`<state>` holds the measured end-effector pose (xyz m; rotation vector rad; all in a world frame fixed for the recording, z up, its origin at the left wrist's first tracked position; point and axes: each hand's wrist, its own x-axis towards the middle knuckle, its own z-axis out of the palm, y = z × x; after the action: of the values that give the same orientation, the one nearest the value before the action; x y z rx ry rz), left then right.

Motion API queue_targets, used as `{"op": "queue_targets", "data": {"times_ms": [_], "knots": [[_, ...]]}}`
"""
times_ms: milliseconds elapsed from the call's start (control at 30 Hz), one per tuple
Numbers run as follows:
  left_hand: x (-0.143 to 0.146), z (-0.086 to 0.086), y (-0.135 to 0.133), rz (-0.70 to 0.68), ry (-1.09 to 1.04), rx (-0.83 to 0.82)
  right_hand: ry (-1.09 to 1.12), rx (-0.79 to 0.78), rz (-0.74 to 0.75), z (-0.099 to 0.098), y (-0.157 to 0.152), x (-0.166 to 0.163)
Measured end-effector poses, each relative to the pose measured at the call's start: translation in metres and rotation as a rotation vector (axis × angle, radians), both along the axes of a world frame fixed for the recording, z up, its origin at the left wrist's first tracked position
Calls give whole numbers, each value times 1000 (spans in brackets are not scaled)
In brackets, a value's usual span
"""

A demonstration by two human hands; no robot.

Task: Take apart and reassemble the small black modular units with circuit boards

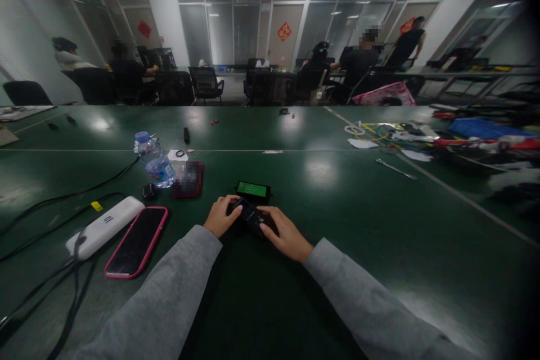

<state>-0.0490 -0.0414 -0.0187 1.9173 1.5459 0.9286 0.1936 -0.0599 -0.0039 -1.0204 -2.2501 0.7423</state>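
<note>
your left hand (218, 216) and right hand (286, 234) both close on a small black device (253, 215) lying on the green table (337, 225); the left thumb presses on its near-left end, the right fingers (267, 229) curl over its right end, so both sets of fingers are narrow and holding it; what kind of device it is cannot be told, it is too dark and half covered; just beyond your fingertips lies a small green circuit board in a black frame (252, 189), near enough that a slip forward could knock it or scrape its face; if you pry unevenly, the device may twist out from under your left thumb and skid on the glossy table; to the left of your left hand lie a pink-cased phone (137, 241) and a white power bank (104, 226) with black cables (63, 198) trailing off; a sleeve sweeping left could drag them; further beyond the left hand a water bottle (154, 160) stands upright; tipped, it could roll toward the board
</note>
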Motion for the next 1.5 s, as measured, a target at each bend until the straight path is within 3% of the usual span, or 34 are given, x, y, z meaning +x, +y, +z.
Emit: {"op": "queue_targets", "data": {"times_ms": [167, 367, 567, 833, 1133, 1500], "knots": [[-2, -2, 2, -14, -188, -48, 65, -108, 18, -1, 4, 3], [-1, 1, 3, -111, -428, -139, 328, -518, 126, -3, 11, -4], [11, 9, -3, -89, -594, -182, 550, -684, 69, -7, 11, -15], [26, 2, -12, -114, -598, -209, 795, -687, -41, -5, 6, -17], [26, 10, -14, -117, -510, -233, 763, -584, -133, -8, 4, -21], [25, 10, -14, -132, -520, -287, 779, -647, -114, -9, 8, -18]]}}
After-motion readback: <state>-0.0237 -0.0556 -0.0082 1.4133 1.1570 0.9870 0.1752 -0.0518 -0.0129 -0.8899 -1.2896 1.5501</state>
